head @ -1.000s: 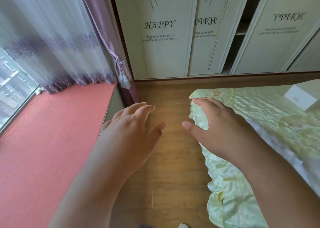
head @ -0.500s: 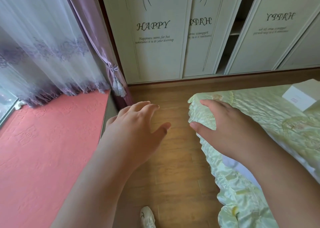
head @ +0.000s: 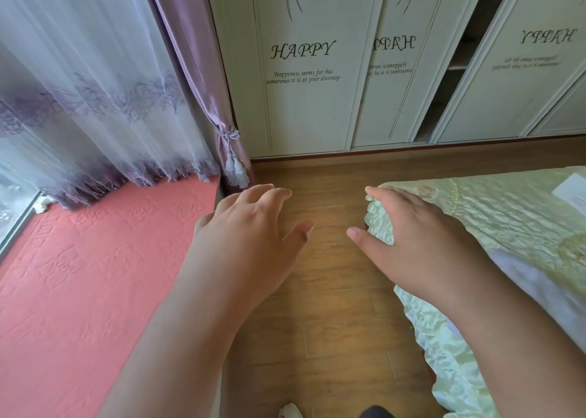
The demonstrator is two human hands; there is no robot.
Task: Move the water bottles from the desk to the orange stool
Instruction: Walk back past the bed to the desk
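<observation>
No water bottle, desk or orange stool is in view. My left hand point(head: 250, 230) is stretched out in front of me over the wooden floor point(head: 329, 290), fingers relaxed and spread, holding nothing. My right hand point(head: 418, 243) hovers at the same height over the corner of the bed point(head: 494, 214), fingers loosely spread, also holding nothing. A gap of bare floor separates the two hands.
A red padded window seat point(head: 95, 275) fills the left side below sheer and purple curtains point(head: 133, 78). White wardrobe doors point(head: 304, 78) printed "HAPPY" close off the far end. A white box point(head: 574, 192) lies on the green bedspread. My shoe tips point(head: 290, 413) show at the bottom.
The view has swung to the right and moved forward along the floor toward the wardrobe. Both hands keep their open pose and their spacing.
</observation>
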